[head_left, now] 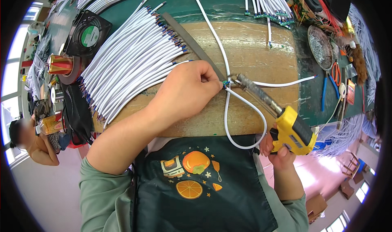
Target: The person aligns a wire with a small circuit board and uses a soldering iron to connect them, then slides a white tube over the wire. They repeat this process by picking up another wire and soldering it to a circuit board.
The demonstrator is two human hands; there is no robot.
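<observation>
My left hand [181,87] is closed in a pinch over the board. At its fingertips is a small green circuit board [225,83] where wire ends meet; the fingers partly hide it. A white cable [263,117] loops below the board, and another white cable [281,84] runs off to the right. My right hand [281,155] is wrapped round the grip of a yellow and black soldering gun [295,134]. The gun's dark tip points up and left, right beside the board; I cannot tell whether it touches. A flat grey metal bar [190,40] lies slanting behind my left hand.
A large row of white cables [130,62] with stripped ends spreads at left. More cables with green boards [271,7] lie at far right. A black fan [87,34], a metal dish [320,48], orange scissors [336,73] and blue-handled pliers [324,95] stand around. Another person [45,144] sits at far left.
</observation>
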